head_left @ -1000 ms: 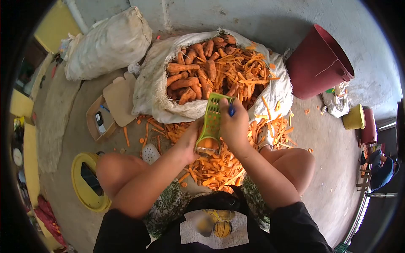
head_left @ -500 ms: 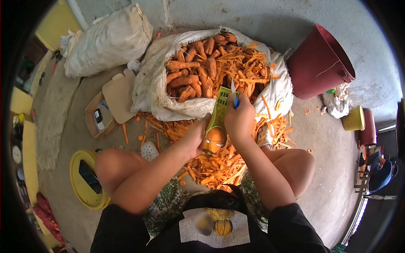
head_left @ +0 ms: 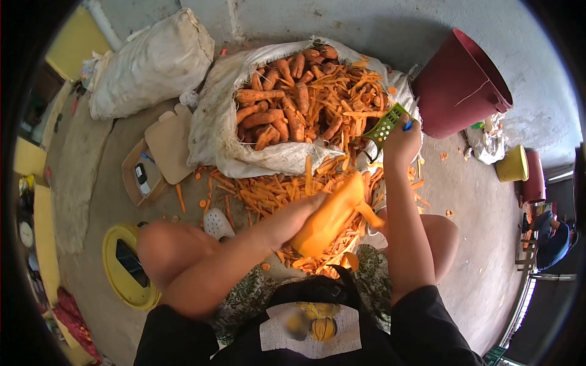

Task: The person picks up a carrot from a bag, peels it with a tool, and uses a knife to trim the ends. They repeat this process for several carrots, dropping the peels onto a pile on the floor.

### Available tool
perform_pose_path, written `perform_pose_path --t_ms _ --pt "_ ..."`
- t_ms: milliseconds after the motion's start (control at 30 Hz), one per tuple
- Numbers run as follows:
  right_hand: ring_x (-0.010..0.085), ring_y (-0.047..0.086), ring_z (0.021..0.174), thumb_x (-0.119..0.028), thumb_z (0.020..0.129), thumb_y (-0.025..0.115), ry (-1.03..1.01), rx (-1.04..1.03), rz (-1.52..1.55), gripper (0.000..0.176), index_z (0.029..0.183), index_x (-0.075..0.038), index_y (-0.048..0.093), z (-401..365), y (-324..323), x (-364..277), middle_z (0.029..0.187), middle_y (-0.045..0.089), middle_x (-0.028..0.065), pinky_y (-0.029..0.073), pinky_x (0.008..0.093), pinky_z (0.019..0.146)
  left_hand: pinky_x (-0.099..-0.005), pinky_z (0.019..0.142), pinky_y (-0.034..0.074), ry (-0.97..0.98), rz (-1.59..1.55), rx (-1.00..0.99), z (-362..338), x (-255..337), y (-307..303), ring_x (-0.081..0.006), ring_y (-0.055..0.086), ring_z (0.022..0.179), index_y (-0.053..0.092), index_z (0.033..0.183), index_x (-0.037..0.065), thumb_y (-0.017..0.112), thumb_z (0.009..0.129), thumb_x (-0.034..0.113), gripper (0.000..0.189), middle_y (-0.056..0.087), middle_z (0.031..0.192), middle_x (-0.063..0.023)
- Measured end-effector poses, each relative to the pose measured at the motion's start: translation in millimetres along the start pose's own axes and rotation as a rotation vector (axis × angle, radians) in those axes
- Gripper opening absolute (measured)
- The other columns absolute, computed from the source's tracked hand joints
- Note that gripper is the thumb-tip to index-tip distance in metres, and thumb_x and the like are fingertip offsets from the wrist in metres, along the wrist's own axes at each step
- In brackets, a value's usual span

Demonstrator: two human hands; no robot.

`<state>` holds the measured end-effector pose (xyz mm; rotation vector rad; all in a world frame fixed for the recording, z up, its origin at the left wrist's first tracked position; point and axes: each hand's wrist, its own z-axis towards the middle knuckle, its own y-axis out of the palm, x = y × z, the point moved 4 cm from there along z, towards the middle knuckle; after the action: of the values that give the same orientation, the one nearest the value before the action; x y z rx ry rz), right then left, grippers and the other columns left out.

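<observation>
My left hand [head_left: 298,221] is closed around a large, smooth orange carrot [head_left: 326,222], slightly blurred, above the pile of peelings between my legs. A loose orange strip [head_left: 368,215] shows at the carrot's right side. My right hand [head_left: 403,145] is wrapped round a green plastic peeler [head_left: 384,128] with a perforated face, held apart from the carrot near the sack's right edge. A bit of blue handle [head_left: 408,125] shows in the same hand; its blade is not visible now. Orange peelings [head_left: 256,192] are heaped on the floor below.
An open white sack [head_left: 213,131] ahead holds unpeeled carrots [head_left: 262,116] and peelings. A maroon bucket [head_left: 442,91] leans at the right. Left are a full sack [head_left: 155,67], a cardboard box [head_left: 168,146] and a yellow lid [head_left: 113,274] with a phone. Another person [head_left: 555,244] sits far right.
My right hand has moved right and away with the green peeler, off the carrot. My left hand has shifted slightly right, and the carrot is now tilted with its long side showing.
</observation>
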<state>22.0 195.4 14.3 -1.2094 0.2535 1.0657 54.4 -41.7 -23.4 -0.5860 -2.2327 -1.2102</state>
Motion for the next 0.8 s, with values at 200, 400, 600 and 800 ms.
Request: perform_pose_path --t_ms 200,400,600,800 --pt "0.0110 0.041 0.049 -0.032 0.088 0.050 0.135 -0.262 0.450 0.034 0.074 -0.001 0.047 -20 -5 -22 0.058 0.046 0.0036 0.035 0.0281 0.046 -0.0400 0.059 0.053 0.032 -0.366 0.104 8 -2 -26 -0.0261 0.061 0.071 0.044 0.110 0.003 0.040 0.086 0.049 0.052 0.058 0.083 -0.0137" --pt "0.0077 0.042 0.052 -0.025 0.086 0.055 0.086 -0.686 0.624 0.024 0.087 0.000 0.052 -91 -14 -58 0.062 0.050 0.0016 0.035 0.0239 0.046 -0.0312 0.061 0.052 0.080 -0.451 0.037 10 4 -26 -0.0162 0.060 0.074 0.048 0.108 0.007 0.038 0.089 0.043 0.042 0.058 0.088 -0.0061" --pt "0.0237 0.048 0.051 -0.018 0.084 0.055 -0.121 -0.619 0.426 0.021 0.093 0.001 0.050 -122 -21 -70 0.059 0.049 0.0140 0.038 0.0325 0.049 -0.0328 0.058 0.052 0.130 -0.586 0.102 14 4 -27 -0.0164 0.061 0.075 0.049 0.106 0.007 0.033 0.092 0.037 0.037 0.059 0.090 -0.0055" --pt "0.0384 0.054 0.059 -0.006 0.077 0.054 -0.191 -0.517 0.336 0.015 0.088 0.001 0.049 -112 -12 -57 0.064 0.053 0.0220 0.040 0.0408 0.052 -0.0343 0.057 0.053 0.117 -0.530 0.141 14 5 -21 -0.0178 0.061 0.075 0.050 0.105 0.007 0.034 0.092 0.035 0.035 0.060 0.089 -0.0056"
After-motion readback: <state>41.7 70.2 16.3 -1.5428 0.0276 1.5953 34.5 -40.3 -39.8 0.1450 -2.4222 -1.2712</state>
